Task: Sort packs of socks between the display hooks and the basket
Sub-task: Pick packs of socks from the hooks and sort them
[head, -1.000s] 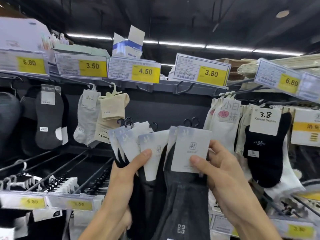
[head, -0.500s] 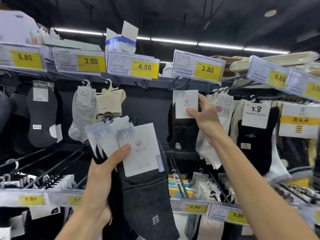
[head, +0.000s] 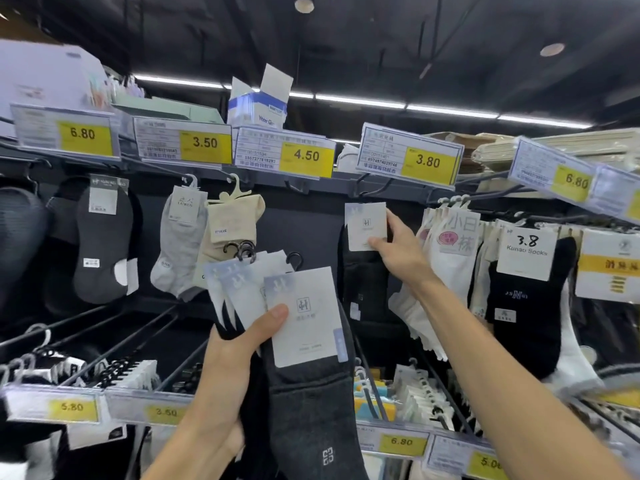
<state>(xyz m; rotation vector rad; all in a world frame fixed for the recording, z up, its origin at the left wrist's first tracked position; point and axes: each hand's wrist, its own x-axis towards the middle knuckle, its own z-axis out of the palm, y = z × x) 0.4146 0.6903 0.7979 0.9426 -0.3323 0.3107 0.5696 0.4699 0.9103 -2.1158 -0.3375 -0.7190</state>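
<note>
The right hand (head: pixel 398 247) pinches the card of a dark sock pack (head: pixel 366 226), hung long-axis down just under the display hook (head: pixel 373 190) beneath the 3.80 price tag (head: pixel 410 155), while the left hand (head: pixel 235 355), lower and farther off, grips a fan of packs (head: pixel 304 327).

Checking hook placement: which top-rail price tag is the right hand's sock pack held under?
The 3.80 tag; the right hand pinches its dark sock pack just below it, right of the 4.50 tag.

3.50 price tag (head: pixel 183 143) | 4.50 price tag (head: pixel 285 154), blue-white carton (head: pixel 256 107) above it | 3.80 price tag (head: pixel 410 155) | ceiling strip light (head: pixel 360 101) lit
</note>
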